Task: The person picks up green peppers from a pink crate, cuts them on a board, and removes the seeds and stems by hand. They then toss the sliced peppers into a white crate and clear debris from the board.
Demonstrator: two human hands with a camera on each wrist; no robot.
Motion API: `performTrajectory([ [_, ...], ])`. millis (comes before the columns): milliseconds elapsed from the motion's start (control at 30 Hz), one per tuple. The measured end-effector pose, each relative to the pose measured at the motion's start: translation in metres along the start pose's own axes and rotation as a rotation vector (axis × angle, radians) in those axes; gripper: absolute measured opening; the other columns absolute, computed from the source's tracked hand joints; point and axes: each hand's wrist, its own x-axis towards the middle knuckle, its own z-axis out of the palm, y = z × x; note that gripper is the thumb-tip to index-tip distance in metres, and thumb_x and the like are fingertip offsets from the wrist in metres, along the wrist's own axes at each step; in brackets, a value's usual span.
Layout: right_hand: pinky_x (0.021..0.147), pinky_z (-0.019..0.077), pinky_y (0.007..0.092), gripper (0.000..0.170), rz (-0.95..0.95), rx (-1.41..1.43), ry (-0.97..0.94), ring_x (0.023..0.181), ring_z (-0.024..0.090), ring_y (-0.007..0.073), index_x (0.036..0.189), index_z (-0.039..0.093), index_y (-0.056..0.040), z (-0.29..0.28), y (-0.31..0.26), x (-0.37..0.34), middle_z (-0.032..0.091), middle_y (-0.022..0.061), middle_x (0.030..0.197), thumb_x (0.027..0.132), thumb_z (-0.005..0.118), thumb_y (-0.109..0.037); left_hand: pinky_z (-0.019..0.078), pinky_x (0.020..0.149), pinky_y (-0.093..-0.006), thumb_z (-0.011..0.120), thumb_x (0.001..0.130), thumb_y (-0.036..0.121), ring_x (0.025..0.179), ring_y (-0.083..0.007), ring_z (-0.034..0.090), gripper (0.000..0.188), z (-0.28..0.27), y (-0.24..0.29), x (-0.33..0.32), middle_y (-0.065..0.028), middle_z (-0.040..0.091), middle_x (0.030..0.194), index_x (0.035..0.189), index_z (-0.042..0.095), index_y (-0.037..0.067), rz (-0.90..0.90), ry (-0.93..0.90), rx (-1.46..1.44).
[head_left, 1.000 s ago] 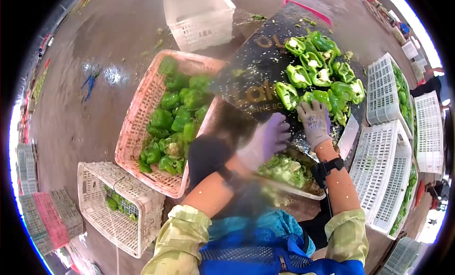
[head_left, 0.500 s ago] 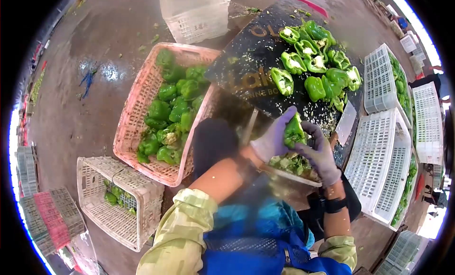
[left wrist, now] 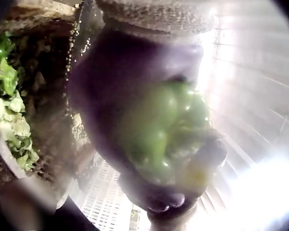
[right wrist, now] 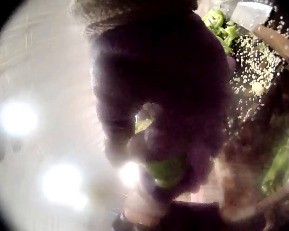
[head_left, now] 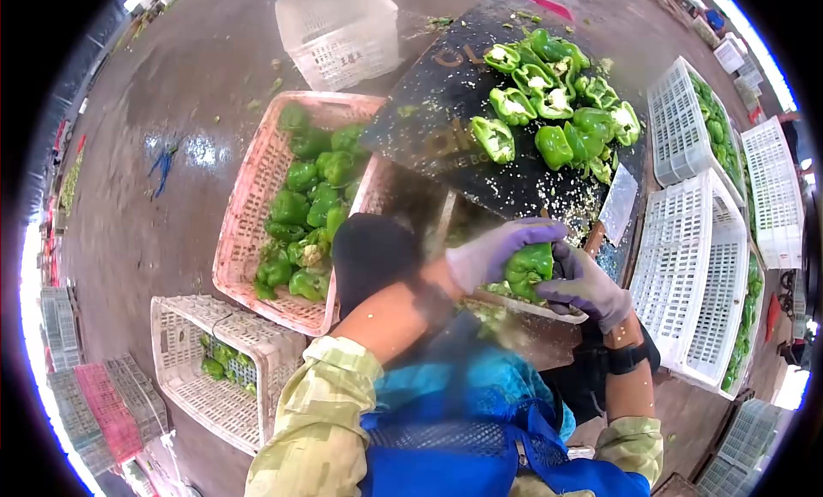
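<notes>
A green bell pepper (head_left: 527, 270) is held between both gloved hands, just off the near edge of the black board (head_left: 429, 124). My left hand (head_left: 497, 253) grips its left side with the fingers over its top. From the right, my right hand (head_left: 593, 290) curls its fingers and thumb round it. The left wrist view shows the pepper's lobed green end (left wrist: 166, 130); in the right wrist view only a small green patch (right wrist: 167, 172) shows past the dark hand. Several cut green peppers (head_left: 514, 107) lie on the board, some with pale cores facing up.
A wide-bladed knife (head_left: 618, 204) lies at the board's right edge among scattered seeds. Below the hands is a container of green scraps (left wrist: 14, 120). A pink crate (head_left: 231, 231) of whole peppers stands left; white crates (head_left: 677, 266) stand right.
My right hand has left the cut peppers on the board and come back toward the body. Both hands now hold a pepper, turned since half a second ago and slightly lower.
</notes>
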Motion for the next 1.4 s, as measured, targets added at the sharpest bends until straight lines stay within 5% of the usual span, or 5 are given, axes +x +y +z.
performTrajectory([
  [533,0.09,0.0459,0.0296,0.06,-0.219,-0.224,0.111,0.1,0.056,0.0135,0.12,0.05,-0.0019,0.017,0.019,0.013,0.059,0.0048,0.109,0.068,0.079,-0.002,0.0386,0.1,-0.0369,0.071,0.073,0.016,0.117,-0.0279,0.049,0.058,-0.026,-0.007,-0.006,-0.0155,0.05,0.124,0.125,0.048,0.004,0.664,-0.1,1.007],
  [767,0.067,0.0525,0.0264,0.044,0.069,0.0,-0.139,0.078,0.063,0.0139,0.12,0.048,0.0028,-0.006,0.009,-0.003,0.064,0.0085,0.096,0.082,0.069,-0.005,0.032,0.106,-0.0413,0.081,0.065,0.039,0.126,-0.028,0.04,0.091,-0.032,-0.028,-0.007,-0.0158,0.042,0.134,0.136,0.037,0.002,0.532,-0.284,0.63],
  [1233,0.077,0.0518,0.0289,0.051,-0.6,-0.397,0.443,0.098,0.059,0.0197,0.113,0.054,0.0037,0.014,0.072,0.022,0.058,0.0122,0.109,0.071,0.079,-0.009,0.0472,0.085,-0.0314,0.059,0.079,0.01,0.094,-0.0236,0.057,0.03,-0.045,-0.036,0.016,-0.0107,0.06,0.103,0.109,0.058,0.006,0.922,0.055,0.962],
  [1333,0.081,0.0512,0.0331,0.049,-0.601,-0.536,0.579,0.102,0.057,0.0239,0.112,0.054,0.0017,0.026,0.06,0.018,0.056,0.0132,0.109,0.07,0.077,-0.007,0.0465,0.09,-0.0345,0.068,0.075,0.012,0.106,-0.0237,0.051,0.051,-0.029,-0.019,0.007,-0.01,0.049,0.118,0.122,0.046,0.009,0.093,0.251,0.174],
  [1400,0.074,0.0524,0.0323,0.048,-0.748,-0.577,0.729,0.097,0.058,0.0236,0.114,0.051,-0.0017,0.026,0.065,0.022,0.057,0.0112,0.104,0.073,0.074,-0.004,0.0467,0.092,-0.0324,0.075,0.071,0.005,0.115,-0.0215,0.048,0.067,-0.041,-0.033,0.006,-0.0098,0.045,0.124,0.129,0.041,0.009,0.37,0.064,0.454],
])
